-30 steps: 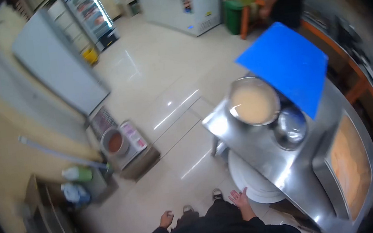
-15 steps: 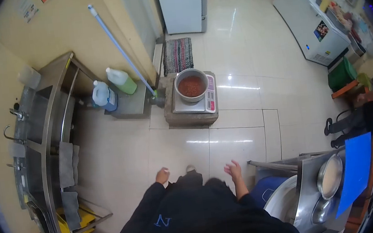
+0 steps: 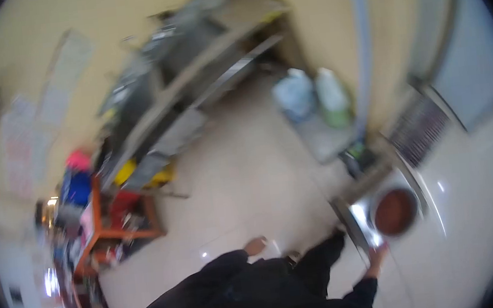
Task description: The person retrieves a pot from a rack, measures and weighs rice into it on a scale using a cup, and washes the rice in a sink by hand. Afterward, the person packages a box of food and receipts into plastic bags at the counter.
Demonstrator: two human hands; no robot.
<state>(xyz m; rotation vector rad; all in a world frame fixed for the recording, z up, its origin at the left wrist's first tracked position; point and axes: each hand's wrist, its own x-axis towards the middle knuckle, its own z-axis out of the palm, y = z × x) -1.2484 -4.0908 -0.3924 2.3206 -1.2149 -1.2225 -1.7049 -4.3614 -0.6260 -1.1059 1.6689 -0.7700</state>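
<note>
The whole view is smeared by motion. My left hand (image 3: 255,246) hangs low in front of my dark sleeve, over the tiled floor. Its fingers are too blurred to read, and no object shows in it. On the right, my right hand (image 3: 378,255) has its fingers apart and holds nothing. It appears close to the near edge of a weighing scale (image 3: 358,217); whether it touches cannot be told. A round metal pot (image 3: 415,208) with reddish-brown contents (image 3: 394,212) sits on the scale.
A steel sink unit (image 3: 162,96) runs along the wall. Two jugs, one bluish (image 3: 294,96) and one with green liquid (image 3: 334,99), stand beside a pole (image 3: 361,45). A striped mat (image 3: 418,130) lies beyond the scale. At left is an orange-framed rack (image 3: 128,231).
My view has swung to the left, so the scale and pot now appear at lower right. The orange-framed rack has come further into view; the chest freezer and steel table have left it.
</note>
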